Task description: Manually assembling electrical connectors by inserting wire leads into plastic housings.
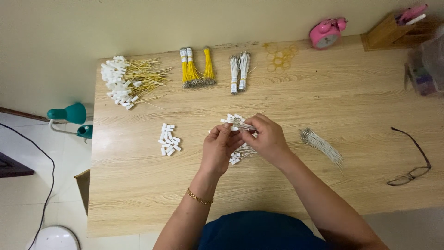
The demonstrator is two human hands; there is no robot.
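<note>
Both hands, left hand (219, 148) and right hand (268, 139), pinching white-tipped wires (236, 121) over table (138, 185).

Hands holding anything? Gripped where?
Both: left hand and right hand pinch a bunch of white wires just below their white connector ends.

Bare wooden table (138, 194) lies open before the hands, hemmed by loose white connectors (168, 145) left and white wires (322, 146) right.

I am at home: my wooden table (138, 194) has a pink alarm clock (326, 33) at the top and a tiled floor (27, 203) on the left.
</note>
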